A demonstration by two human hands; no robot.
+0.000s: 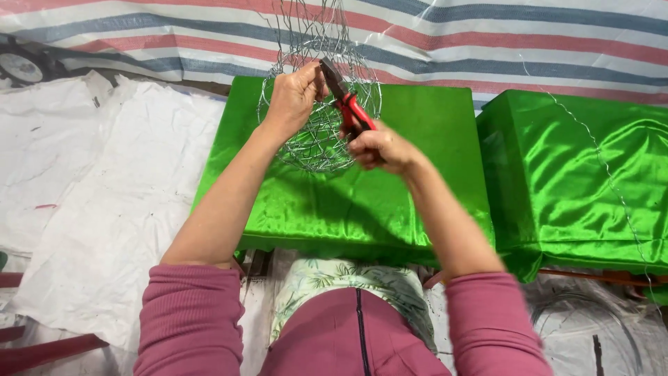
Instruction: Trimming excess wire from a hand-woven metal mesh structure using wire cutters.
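A wire ball (pixel 321 129), an open mesh of thin silvery wire, sits over the far half of the green desk (pixel 292 202), toward 12 o'clock from the person. More loose mesh rises from its top and runs out of view.

Risks, as a judgement: the mesh is springy and full of cut ends, so a strand could snap back or prick the bare fingers pinching it beside the tool's tip. The satin cover looks slick; a hard twist could slide the ball or snag the cloth. The pliers (pixel 346 103) could also slip off so thin a strand if turned at an angle.

The left hand (pixel 293 94) is at the ball's upper edge, about 11 o'clock on it, fingers clenched on the wire with the thumb toward the tool's nose. The right hand (pixel 383 147) is at about 3 o'clock of the ball, closed around the red handles, which look squeezed nearly together. The dark nose points up toward 11 o'clock and meets the wire by the left thumb; whether a strand is actually caught in it is too small to tell.

A second green desk (pixel 577 174) stands at 3 o'clock, with a thin wire strand (pixel 612 181) trailing across it. White sheeting (pixel 104 209) covers the floor at 9 o'clock, and a striped tarp (pixel 487 49) hangs behind.
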